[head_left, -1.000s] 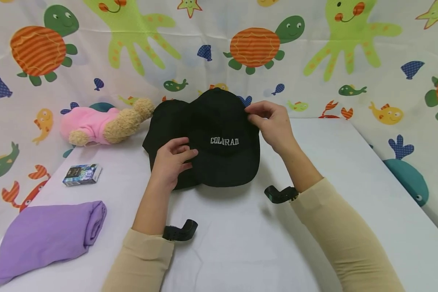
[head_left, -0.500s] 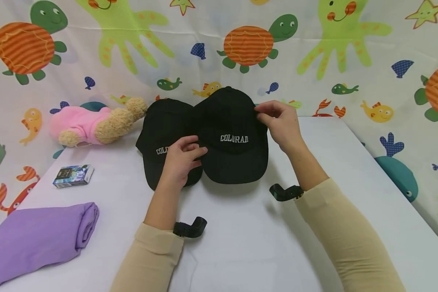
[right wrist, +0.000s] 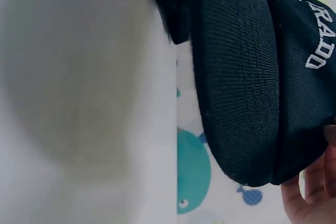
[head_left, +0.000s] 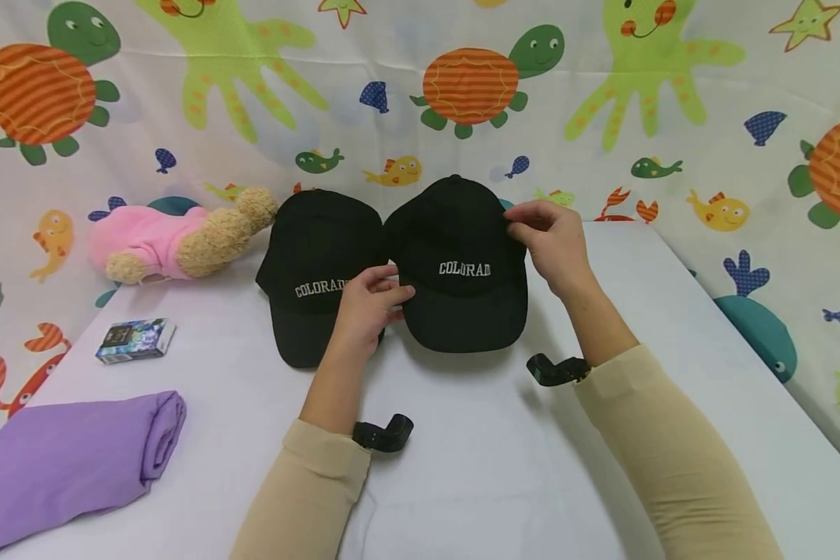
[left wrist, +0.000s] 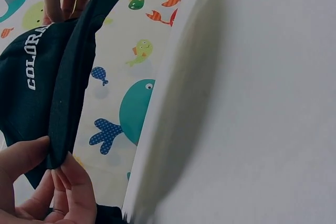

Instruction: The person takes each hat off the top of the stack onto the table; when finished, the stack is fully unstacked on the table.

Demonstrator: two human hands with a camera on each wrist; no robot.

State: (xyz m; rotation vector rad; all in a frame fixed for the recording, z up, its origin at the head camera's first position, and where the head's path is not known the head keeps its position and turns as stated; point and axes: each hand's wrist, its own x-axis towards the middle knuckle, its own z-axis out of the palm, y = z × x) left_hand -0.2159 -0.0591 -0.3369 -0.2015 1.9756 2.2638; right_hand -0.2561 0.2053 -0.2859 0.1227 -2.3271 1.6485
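Note:
A black baseball cap (head_left: 462, 233) with white COLORADO lettering is held up over the table, its brim toward me. My left hand (head_left: 367, 307) pinches the left edge of its brim; in the left wrist view thumb and fingers close on the brim (left wrist: 71, 87). On the cap's other side, my right hand (head_left: 556, 245) pinches the crown between thumb and fingers, also visible in the right wrist view as fingers (right wrist: 314, 182) at the crown's side. A second black cap (head_left: 322, 241) with the same lettering stands just left, partly hidden by my left hand.
At the back left lies a plush toy in pink clothing (head_left: 154, 233). A small patterned box (head_left: 136, 340) sits in front of it, and a folded purple cloth (head_left: 77, 459) at the near left. A sea-animal print curtain (head_left: 602, 179) borders the white table (head_left: 476, 467).
Both hands have carried the held cap rightward, away from the second cap. More of the second cap and its lettering now shows. The view has shifted slightly right.

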